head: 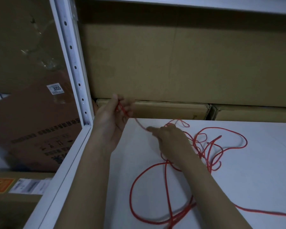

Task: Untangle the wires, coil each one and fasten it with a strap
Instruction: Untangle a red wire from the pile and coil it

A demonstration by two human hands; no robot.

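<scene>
Head: cardboard boxes [180, 63] behind red wire [221, 142].

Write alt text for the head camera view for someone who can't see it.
Two hands work a tangled red wire on a white shelf: the left hand grips one end, the right hand pinches the strand beside it. Cardboard boxes sit behind.

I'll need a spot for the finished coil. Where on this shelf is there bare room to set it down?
Bare white shelf lies right of the red wire tangle, out to the frame's right edge, and along the back by the cardboard boxes. The middle and front are crowded with wire loops and both hands.
</scene>
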